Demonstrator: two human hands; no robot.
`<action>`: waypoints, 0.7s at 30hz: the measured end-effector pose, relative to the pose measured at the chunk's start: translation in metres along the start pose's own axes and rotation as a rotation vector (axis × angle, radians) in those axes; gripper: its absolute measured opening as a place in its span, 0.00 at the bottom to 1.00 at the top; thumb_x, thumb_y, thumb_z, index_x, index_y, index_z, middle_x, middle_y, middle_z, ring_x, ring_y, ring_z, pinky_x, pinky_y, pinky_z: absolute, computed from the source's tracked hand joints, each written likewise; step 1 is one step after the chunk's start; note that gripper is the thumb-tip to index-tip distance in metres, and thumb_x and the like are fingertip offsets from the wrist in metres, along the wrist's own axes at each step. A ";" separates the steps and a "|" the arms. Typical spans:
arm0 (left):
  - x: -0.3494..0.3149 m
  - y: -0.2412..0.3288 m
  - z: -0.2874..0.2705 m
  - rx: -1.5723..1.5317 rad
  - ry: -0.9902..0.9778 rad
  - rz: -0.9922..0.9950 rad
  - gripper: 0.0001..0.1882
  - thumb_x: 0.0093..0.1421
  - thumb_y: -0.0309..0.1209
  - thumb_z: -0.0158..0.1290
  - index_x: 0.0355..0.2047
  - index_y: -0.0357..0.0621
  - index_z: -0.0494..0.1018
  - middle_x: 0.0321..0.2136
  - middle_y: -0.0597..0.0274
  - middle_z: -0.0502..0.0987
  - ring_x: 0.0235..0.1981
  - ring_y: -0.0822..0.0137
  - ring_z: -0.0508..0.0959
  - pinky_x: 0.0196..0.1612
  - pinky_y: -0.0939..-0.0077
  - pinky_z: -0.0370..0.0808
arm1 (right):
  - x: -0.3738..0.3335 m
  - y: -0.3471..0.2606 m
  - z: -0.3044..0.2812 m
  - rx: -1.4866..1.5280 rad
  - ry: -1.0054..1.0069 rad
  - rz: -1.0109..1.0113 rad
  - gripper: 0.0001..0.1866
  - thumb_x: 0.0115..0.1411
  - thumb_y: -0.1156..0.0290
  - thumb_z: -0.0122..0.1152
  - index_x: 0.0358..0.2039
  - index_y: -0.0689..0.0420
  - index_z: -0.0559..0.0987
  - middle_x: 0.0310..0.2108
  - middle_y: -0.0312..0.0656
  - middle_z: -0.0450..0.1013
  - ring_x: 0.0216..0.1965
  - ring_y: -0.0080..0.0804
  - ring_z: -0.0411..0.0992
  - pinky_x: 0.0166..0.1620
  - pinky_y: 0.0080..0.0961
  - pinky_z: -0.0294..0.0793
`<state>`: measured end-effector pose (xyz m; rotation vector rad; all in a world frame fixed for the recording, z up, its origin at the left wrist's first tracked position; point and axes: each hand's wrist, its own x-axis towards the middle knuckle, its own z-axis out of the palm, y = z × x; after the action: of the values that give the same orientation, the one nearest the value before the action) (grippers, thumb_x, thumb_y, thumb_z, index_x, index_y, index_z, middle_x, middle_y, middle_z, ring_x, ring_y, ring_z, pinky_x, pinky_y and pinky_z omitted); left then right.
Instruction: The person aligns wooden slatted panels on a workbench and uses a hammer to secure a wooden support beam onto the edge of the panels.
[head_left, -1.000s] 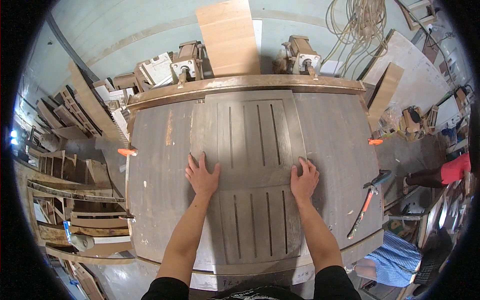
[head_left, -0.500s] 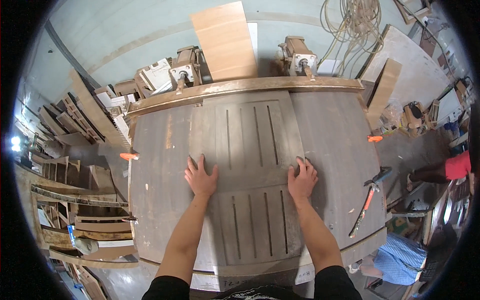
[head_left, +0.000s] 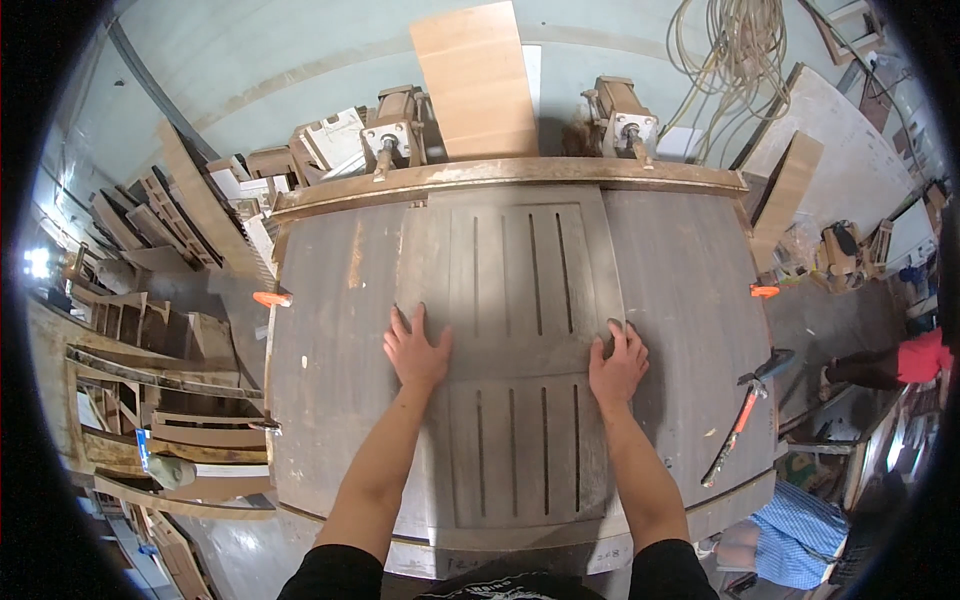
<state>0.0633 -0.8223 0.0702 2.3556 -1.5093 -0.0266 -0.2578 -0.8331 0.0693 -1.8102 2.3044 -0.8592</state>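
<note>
A grey-brown slotted wooden door panel (head_left: 520, 360) lies flat on a wide table (head_left: 330, 400), its far end against a long wooden rail (head_left: 500, 178). Long dark grooves run lengthwise in both of its halves. At the panel's left edge rests my left hand (head_left: 416, 352), fingers spread and thumb on the panel side. My right hand (head_left: 618, 362) lies on the right edge, fingers somewhat apart, thumb toward the panel's middle. Neither hand is wrapped around anything. A hammer (head_left: 738, 425) with an orange-red handle lies on the table to the right of my right hand.
Two cylinders (head_left: 625, 115) stand behind the rail. Orange clips (head_left: 765, 291) sit at both table sides. Wooden frames and boards (head_left: 170, 400) crowd the left; a coiled hose (head_left: 735, 50) hangs at the back. Another person in red (head_left: 920, 355) is at far right.
The whole view has shifted slightly, so table and panel appear a little further right. My hands stay at the panel's two edges, with little change in pose.
</note>
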 end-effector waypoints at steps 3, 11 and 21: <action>-0.001 0.002 -0.002 -0.008 -0.013 -0.010 0.36 0.58 0.54 0.55 0.64 0.56 0.64 0.69 0.42 0.53 0.58 0.45 0.62 0.61 0.55 0.58 | 0.000 0.000 -0.003 0.027 0.006 -0.018 0.23 0.58 0.60 0.64 0.55 0.43 0.75 0.60 0.45 0.66 0.60 0.50 0.62 0.60 0.50 0.60; -0.006 -0.016 -0.016 0.004 -0.145 0.020 0.36 0.62 0.54 0.51 0.67 0.57 0.61 0.70 0.45 0.52 0.61 0.45 0.61 0.63 0.53 0.58 | -0.003 0.033 -0.028 0.432 -0.238 -0.007 0.36 0.55 0.59 0.67 0.64 0.54 0.68 0.63 0.51 0.64 0.63 0.54 0.60 0.64 0.47 0.60; -0.229 -0.112 -0.067 -0.189 -0.185 0.167 0.25 0.65 0.47 0.51 0.60 0.53 0.72 0.70 0.52 0.56 0.71 0.46 0.52 0.71 0.45 0.45 | -0.190 0.123 -0.116 -0.125 -0.253 -0.141 0.43 0.51 0.46 0.68 0.61 0.59 0.70 0.68 0.54 0.56 0.70 0.57 0.49 0.69 0.60 0.43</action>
<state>0.0752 -0.5590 0.0622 2.1207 -1.7025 -0.3395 -0.3553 -0.5986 0.0577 -2.0197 2.1358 -0.4753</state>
